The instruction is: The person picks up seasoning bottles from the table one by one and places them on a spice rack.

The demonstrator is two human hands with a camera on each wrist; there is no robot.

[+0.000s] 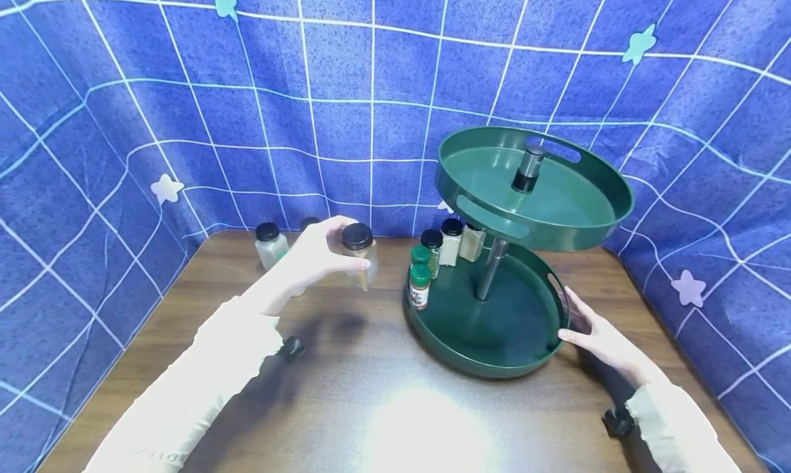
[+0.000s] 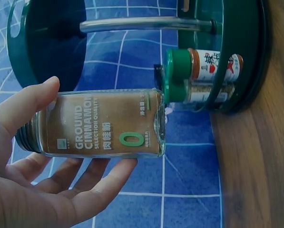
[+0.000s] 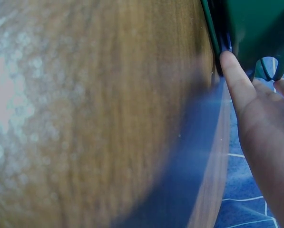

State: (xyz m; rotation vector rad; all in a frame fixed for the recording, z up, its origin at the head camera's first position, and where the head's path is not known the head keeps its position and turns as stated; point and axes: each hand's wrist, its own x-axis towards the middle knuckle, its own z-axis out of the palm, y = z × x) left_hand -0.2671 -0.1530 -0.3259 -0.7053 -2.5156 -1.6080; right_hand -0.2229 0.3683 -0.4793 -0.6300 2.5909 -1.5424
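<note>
A white sleeve [image 1: 198,370] leads to the left hand [image 1: 316,250], gripping a ground cinnamon jar [image 2: 101,123] above the table [image 1: 334,397], left of a green two-tier tray stand [image 1: 575,236] whose bottom tray [image 1: 519,329] the right hand [image 1: 602,336] touches, fingers spread.

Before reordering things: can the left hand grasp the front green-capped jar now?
Probably not: the left hand grips the cinnamon jar, though the way to the front green-capped jar looks clear.
</note>
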